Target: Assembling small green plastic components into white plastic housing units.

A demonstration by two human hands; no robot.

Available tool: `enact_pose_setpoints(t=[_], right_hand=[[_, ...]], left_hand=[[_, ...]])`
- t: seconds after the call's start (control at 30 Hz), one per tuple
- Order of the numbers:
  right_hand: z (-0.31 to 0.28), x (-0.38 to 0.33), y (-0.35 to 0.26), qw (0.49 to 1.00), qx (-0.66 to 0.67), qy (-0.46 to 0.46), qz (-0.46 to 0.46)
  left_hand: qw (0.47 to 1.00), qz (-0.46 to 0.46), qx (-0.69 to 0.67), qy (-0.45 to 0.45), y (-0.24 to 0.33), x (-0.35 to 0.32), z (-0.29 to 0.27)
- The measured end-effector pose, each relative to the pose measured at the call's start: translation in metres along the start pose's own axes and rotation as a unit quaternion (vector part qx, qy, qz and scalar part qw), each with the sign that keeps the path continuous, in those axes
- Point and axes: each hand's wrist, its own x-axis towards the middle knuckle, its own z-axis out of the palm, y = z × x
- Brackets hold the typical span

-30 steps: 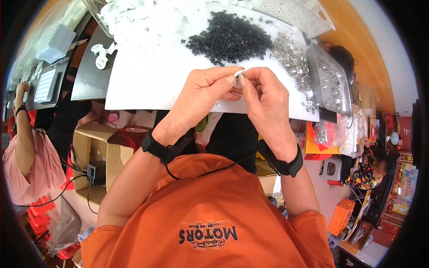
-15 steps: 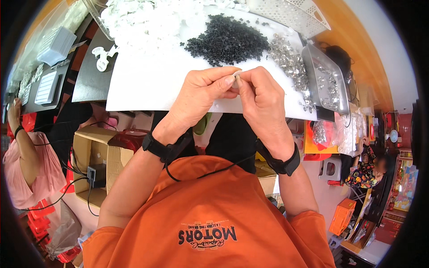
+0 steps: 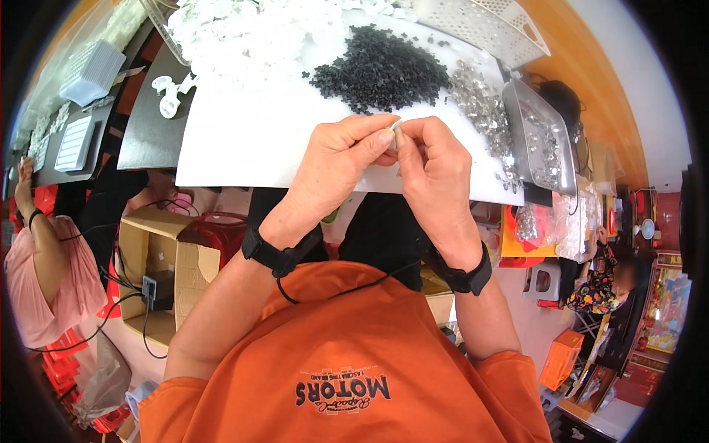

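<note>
Between the fingertips of both hands sits a small white piece [image 3: 396, 127], mostly covered, so its exact kind is hidden. My left hand [image 3: 338, 151] pinches it from one side. From the other side my right hand [image 3: 436, 159] grips it between thumb and forefinger. Both hands are over the front part of a white work board [image 3: 244, 148]. Just beyond them lies a heap of small black parts [image 3: 380, 70]. Shiny metal pieces [image 3: 480, 103] are scattered to the right of that heap. A large pile of white pieces [image 3: 236, 44] spreads over the far left.
A clear tray [image 3: 543, 140] of metal bits stands at the board's right edge. A white perforated basket [image 3: 487, 26] is at the back. Below left is an open cardboard box [image 3: 155, 229] with cables. One person sits far left in a pink garment [image 3: 55, 273]; another is far right.
My hands stay together on the white piece, with only a slight shift of the fingers and the piece's tilt. The view has moved a little.
</note>
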Motion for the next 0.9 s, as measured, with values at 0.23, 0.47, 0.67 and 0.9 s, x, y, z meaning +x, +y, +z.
enact_pose_setpoints(t=[0.23,0.47,0.67,0.9], right_hand=[[0.001,0.007,0.0,0.993,0.072,-0.001,0.094],[0.004,0.004,0.003,0.999,-0.012,0.011,0.027],[0.003,0.005,0.004,0.999,0.015,-0.002,0.044],[0.004,0.005,0.006,0.99,0.093,-0.001,0.104]], left_hand=[[0.999,-0.004,-0.03,0.018,0.006,0.001,0.002],[0.999,-0.01,-0.036,0.02,0.005,0.003,0.003],[0.999,-0.023,-0.019,0.015,0.006,0.004,0.002],[0.999,-0.026,0.016,0.011,0.008,-0.001,0.002]])
